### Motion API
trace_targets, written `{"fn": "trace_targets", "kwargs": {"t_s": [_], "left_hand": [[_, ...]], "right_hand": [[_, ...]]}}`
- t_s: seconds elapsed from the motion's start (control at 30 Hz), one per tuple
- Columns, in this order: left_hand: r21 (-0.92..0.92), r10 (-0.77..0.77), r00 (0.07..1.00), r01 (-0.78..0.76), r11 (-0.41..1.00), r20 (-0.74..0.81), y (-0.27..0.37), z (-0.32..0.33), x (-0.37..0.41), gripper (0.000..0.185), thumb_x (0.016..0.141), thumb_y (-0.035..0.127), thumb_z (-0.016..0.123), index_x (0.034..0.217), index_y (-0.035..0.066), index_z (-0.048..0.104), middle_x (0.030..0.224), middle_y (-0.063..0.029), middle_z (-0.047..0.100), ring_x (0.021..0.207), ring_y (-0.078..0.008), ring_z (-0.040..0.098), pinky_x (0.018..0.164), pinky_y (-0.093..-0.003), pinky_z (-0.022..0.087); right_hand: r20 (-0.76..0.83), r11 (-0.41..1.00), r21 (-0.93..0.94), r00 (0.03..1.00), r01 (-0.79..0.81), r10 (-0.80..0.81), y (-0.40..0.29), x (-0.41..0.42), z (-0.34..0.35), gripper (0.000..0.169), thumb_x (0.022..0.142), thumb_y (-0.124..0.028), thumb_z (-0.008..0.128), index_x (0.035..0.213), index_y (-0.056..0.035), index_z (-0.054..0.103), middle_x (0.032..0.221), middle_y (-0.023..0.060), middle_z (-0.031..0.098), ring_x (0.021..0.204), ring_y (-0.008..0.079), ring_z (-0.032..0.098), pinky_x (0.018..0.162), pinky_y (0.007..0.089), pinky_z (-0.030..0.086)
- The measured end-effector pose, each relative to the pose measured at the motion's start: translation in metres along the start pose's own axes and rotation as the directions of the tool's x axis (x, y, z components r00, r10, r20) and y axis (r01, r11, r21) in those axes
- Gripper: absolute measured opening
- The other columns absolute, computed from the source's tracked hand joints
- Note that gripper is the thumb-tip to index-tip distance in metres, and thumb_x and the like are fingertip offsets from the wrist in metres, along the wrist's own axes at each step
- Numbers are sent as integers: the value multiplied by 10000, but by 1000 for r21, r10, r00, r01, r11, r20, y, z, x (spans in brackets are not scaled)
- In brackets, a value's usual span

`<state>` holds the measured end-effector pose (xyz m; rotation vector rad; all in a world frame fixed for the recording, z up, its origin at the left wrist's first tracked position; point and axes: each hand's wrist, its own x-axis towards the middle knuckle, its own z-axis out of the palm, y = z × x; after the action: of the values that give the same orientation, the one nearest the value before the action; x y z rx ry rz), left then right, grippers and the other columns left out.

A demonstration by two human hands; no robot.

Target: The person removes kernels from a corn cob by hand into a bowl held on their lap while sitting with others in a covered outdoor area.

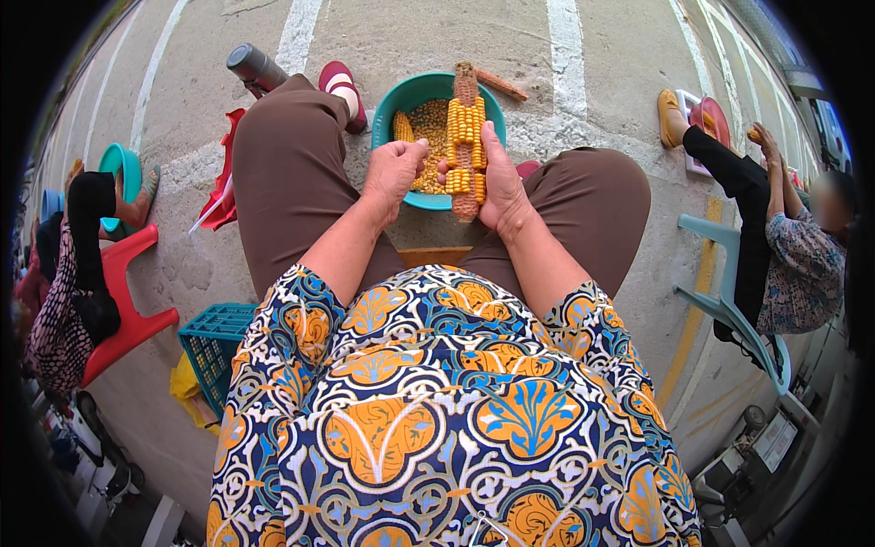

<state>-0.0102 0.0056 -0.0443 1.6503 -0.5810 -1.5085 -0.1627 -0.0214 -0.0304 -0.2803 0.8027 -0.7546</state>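
Note:
My right hand (504,179) grips a partly shelled corn cob (466,123) by its lower right side. Yellow kernels remain in blocks along the cob, with bare reddish core showing at both ends and between the blocks. To the left of the cob, my left hand (396,167) is curled with thumb and fingertips together. No object shows in it. Under both hands, between my knees, stands a teal plastic basin (386,96). Loose corn kernels (434,116) cover its bottom. Another corn cob (403,127), still bearing kernels, leans inside at the left.
A bare cob (502,84) lies beyond the basin. Left of my knee are a grey bottle (256,66) and a red bag (222,184). A teal crate (219,342) stands at lower left. People sit on both sides, on a red chair (130,294) and a light-blue chair (728,280).

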Motion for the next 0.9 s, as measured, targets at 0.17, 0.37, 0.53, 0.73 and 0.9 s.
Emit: {"fn": "trace_targets", "kwargs": {"t_s": [0.17, 0.37, 0.53, 0.73, 0.9], "left_hand": [[4, 88, 996, -88, 996, 10, 3, -2, -3, 241, 887, 235, 580, 799, 13, 611, 637, 14, 514, 574, -55, 436, 535, -203, 348], [81, 129, 991, -130, 988, 20, -1, -4, -3, 171, 872, 119, 550, 935, -18, 631, 707, 4, 560, 637, -59, 486, 601, -205, 411], [67, 155, 988, -154, 986, -5, -2, -3, 0, 195, 850, 44, 507, 997, -16, 620, 784, -9, 582, 684, -64, 510, 645, -205, 439], [4, 162, 986, -162, 987, -42, 3, -4, -1, 170, 881, 91, 528, 985, -5, 622, 757, 0, 569, 676, -60, 505, 635, -195, 432], [38, 326, 939, -324, 945, -110, 14, -3, -6, 179, 882, 154, 587, 962, -1, 628, 728, 15, 566, 657, -48, 499, 625, -194, 432]], "right_hand": [[4, 997, -21, 997, -71, 71, -2, -1, -3, 550, 924, -564, 298, 1118, -77, 465, 778, 148, 614, 610, 225, 632, 568, 321, 549], [-45, 993, -70, 994, -99, 96, -3, -3, 1, 590, 921, -579, 278, 1097, -56, 489, 763, 139, 614, 609, 218, 631, 563, 307, 546], [-15, 992, -60, 994, -112, 111, -2, -3, 0, 630, 916, -589, 282, 1071, -25, 517, 738, 118, 610, 607, 195, 628, 561, 293, 543], [25, 988, -103, 992, -117, 120, -3, -7, 6, 569, 920, -549, 351, 1127, -38, 489, 806, 101, 607, 630, 166, 620, 556, 294, 543], [56, 981, -153, 990, -122, 131, -2, -5, 4, 525, 918, -511, 412, 1171, -53, 460, 890, 86, 597, 645, 155, 614, 546, 291, 538]]}}
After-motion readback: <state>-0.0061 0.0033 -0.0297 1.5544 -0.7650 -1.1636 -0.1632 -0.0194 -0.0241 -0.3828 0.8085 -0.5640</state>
